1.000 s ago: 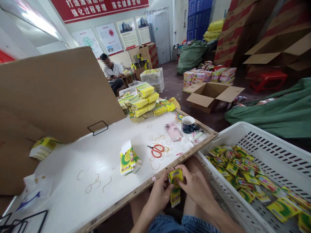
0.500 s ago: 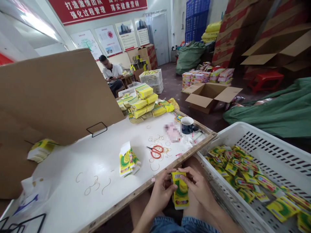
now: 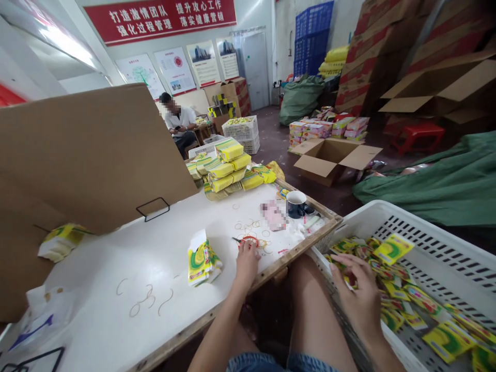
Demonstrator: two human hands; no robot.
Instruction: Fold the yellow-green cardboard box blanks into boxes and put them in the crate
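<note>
The person's left hand [image 3: 248,260] reaches over the counter [image 3: 170,248] and covers part of the scissors [image 3: 248,238], its fingers bent down over the red handles; whether they grip the scissors or only touch them, one cannot tell; bands [image 3: 264,243] lie around the scissors, and more are scattered farther left on the white surface. The right hand [image 3: 362,290] is over the near edge of the crate [image 3: 445,243], palm turned inward, its fingers parted, loosely curled and released; yellow-and-green packets [image 3: 449,338] lie jumbled in the crate, and one packet [image 3: 394,249] shows beyond the fingers, above the others in view, though whether it rests on them one cannot tell. A small bundle [image 3: 200,262] of like packets sits on the counter, left of the left hand and apart from it; a yellow stack [image 3: 228,170] stands at the counter's far end; the mug [image 3: 296,206] is near the right edge, with a blurred pink thing [image 3: 275,215] beside it; a brown board [image 3: 96,155] rises along the far left side. Beyond, an open box [image 3: 318,173] sits on the floor, and another person [image 3: 181,120] in a white top is seated farther back.
</note>
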